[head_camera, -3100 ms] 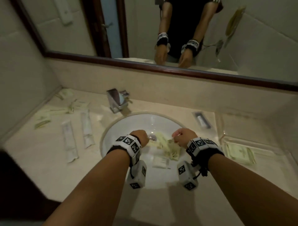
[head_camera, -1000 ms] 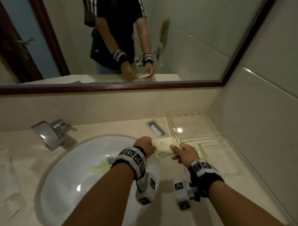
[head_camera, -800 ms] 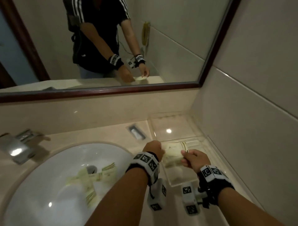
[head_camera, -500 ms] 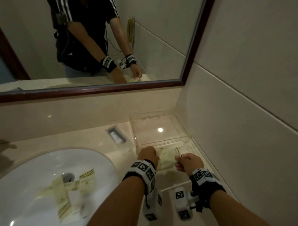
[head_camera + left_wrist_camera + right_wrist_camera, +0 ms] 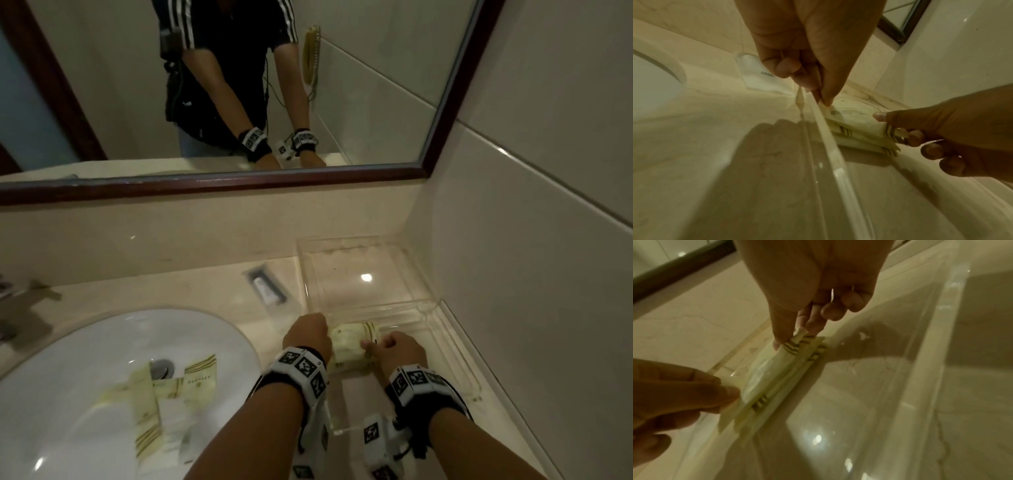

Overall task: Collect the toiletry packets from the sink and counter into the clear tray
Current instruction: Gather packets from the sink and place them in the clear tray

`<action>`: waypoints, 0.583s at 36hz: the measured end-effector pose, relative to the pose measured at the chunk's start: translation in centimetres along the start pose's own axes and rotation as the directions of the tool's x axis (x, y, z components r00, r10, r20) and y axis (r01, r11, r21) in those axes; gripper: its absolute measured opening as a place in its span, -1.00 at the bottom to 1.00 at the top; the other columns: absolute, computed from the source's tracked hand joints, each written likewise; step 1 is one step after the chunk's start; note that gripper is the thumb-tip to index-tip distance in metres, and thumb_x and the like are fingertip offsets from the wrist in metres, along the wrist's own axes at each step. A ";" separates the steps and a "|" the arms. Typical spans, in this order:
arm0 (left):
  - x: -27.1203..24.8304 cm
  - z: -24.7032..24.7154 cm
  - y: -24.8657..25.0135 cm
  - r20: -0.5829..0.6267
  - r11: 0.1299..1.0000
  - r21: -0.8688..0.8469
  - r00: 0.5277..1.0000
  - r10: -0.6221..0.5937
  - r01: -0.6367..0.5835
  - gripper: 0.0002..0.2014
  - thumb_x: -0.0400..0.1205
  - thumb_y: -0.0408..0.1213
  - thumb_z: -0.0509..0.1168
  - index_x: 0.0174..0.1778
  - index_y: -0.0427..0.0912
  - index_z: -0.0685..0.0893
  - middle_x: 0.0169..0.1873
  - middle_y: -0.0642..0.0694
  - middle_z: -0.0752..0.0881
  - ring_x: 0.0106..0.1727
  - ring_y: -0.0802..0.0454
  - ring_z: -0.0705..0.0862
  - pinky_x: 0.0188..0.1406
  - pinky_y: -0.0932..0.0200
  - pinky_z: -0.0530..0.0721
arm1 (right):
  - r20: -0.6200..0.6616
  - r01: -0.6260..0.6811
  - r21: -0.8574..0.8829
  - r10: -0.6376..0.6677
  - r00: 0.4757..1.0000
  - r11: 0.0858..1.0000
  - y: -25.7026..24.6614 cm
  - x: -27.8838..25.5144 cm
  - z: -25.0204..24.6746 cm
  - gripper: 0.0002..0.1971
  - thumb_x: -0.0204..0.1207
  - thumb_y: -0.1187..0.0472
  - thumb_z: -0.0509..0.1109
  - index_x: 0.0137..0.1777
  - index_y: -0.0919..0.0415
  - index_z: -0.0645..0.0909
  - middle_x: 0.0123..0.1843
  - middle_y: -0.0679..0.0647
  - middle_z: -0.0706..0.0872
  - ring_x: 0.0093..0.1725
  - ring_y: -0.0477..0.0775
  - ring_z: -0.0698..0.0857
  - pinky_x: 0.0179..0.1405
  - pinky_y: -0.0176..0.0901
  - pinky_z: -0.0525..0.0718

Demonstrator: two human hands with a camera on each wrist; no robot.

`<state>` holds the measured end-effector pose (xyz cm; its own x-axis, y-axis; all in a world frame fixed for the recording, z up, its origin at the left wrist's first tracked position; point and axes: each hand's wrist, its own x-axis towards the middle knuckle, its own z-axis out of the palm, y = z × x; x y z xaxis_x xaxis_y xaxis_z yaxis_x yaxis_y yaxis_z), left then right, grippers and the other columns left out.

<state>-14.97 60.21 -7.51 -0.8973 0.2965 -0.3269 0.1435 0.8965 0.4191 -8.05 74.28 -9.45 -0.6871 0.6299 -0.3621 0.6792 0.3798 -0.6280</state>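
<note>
Both hands hold a small stack of pale green toiletry packets [image 5: 351, 341] low inside the clear tray [image 5: 457, 349] at the counter's right end. My left hand [image 5: 308, 335] pinches the stack's left end just inside the tray wall [image 5: 831, 146], thumb against fingers [image 5: 823, 99]. My right hand [image 5: 376, 346] pinches the striped right end [image 5: 795, 337]. In the right wrist view the packets [image 5: 772, 382] lie on or just above the tray floor. Several more packets [image 5: 171, 387] lie in the white sink [image 5: 68, 359] around the drain.
The tiled wall [image 5: 531, 274] runs close along the tray's right side. Behind the hands a second clear section [image 5: 349, 270] stands bare. A small dark-rimmed holder with a white item [image 5: 269, 291] sits on the counter left of it. The faucet [image 5: 10, 308] is at the far left.
Both hands picked packets out of the sink, carried them right over the counter and lowered them into the clear tray. The view has swung right with them.
</note>
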 end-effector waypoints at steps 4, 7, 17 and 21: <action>-0.1 0.6 -0.3 -0.050 0.999 -0.051 0.999 0.016 -0.019 -0.77 0.63 -0.35 0.19 0.19 -0.22 0.55 0.23 -0.20 0.55 0.20 -0.15 0.61 0.19 0.06 0.64 | -0.027 -0.011 0.008 0.012 1.000 1.000 0.2 0.0 0.0 -0.60 0.31 -0.09 0.55 -0.29 0.12 0.42 -0.35 0.04 0.57 -0.40 0.01 0.49 -0.47 -0.22 0.40; -0.3 0.3 -0.5 -0.061 0.996 -0.082 0.998 0.011 -0.016 -0.68 0.60 -0.27 0.29 0.26 -0.14 0.45 0.23 -0.16 0.48 0.16 -0.16 0.62 0.16 0.00 0.68 | -0.052 0.010 0.024 -0.009 0.999 1.000 -0.1 -0.3 -0.3 -0.58 0.29 -0.10 0.55 -0.24 0.12 0.39 -0.28 0.05 0.58 -0.37 0.03 0.50 -0.43 -0.17 0.43; -2.9 -4.7 -3.6 0.053 0.992 -0.122 0.998 -0.024 0.030 -0.67 0.67 -0.06 0.16 0.27 -0.14 0.55 0.24 -0.17 0.67 0.21 -0.13 0.66 0.16 0.07 0.61 | -0.011 0.224 -0.038 -0.225 0.974 0.974 -6.1 -4.2 -0.2 -0.71 0.43 -0.08 0.45 -0.12 0.10 0.47 -0.26 0.00 0.61 -0.22 0.07 0.62 -0.25 -0.15 0.55; -4.2 -6.9 -6.4 0.109 0.993 -0.082 0.991 -0.079 0.088 -0.53 0.70 -0.03 0.15 0.49 -0.14 0.40 0.44 -0.20 0.54 0.42 -0.14 0.55 0.36 0.08 0.53 | 0.056 0.242 -0.002 -0.242 0.969 0.970 -8.8 -6.6 2.0 -0.76 0.38 -0.02 0.46 -0.10 0.09 0.55 -0.21 0.03 0.68 -0.22 0.08 0.66 -0.24 -0.14 0.60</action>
<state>-15.05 50.93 -3.00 -0.8552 0.2589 -0.4490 0.0296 0.8893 0.4565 -10.02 65.46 -2.89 -0.8444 0.4801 -0.2376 0.4929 0.5228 -0.6955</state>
